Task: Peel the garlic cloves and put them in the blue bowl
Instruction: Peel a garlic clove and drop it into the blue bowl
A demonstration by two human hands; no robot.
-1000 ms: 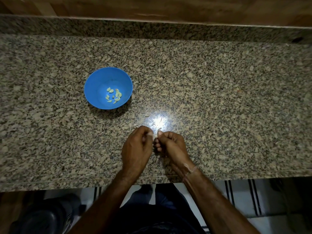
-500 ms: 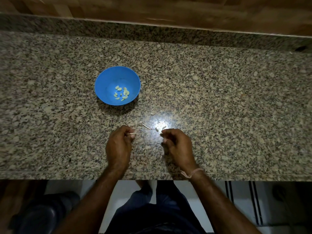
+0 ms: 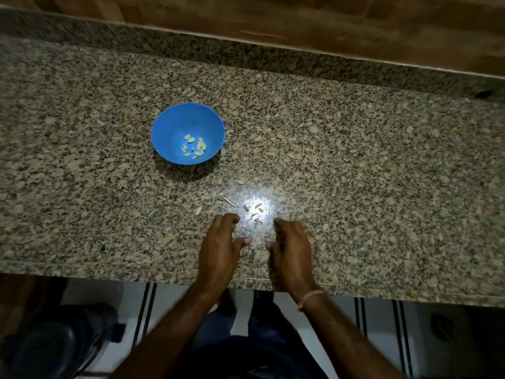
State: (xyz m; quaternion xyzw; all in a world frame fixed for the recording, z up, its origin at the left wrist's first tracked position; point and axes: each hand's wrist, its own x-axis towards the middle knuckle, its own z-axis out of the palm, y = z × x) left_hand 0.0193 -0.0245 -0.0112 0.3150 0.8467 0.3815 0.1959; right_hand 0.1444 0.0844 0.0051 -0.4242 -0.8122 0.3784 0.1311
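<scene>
We count about a dozen peeled garlic cloves (image 3: 194,149), pale yellow-green, lying in a loose cluster at the bottom of the blue bowl (image 3: 166,127). The bowl stands on the desk (image 3: 382,187) ahead and to the left of both hands, within a short reach yet apart from the peeling spot, probably so that skins do not fall in. Between the bowl and the hands lies a scatter of small scraps (image 3: 255,213), some pale, some dark against a bright patch of reflected light. We take most of them for shed skins, though we cannot tell whether an unpeeled clove is among them. The left hand (image 3: 218,250) sits near the desk edge, just short of that scatter, its fingers (image 3: 228,218) curled downward and the thumb held out sideways, apart from them. We see nothing between them, but cannot tell whether the curl hides a clove. The right hand (image 3: 291,250), just beside it, is blurred, its fingers (image 3: 282,224) bent likewise, and we cannot tell whether they grip anything. A thin band (image 3: 311,296) circles the right wrist. We judge the task well along.
</scene>
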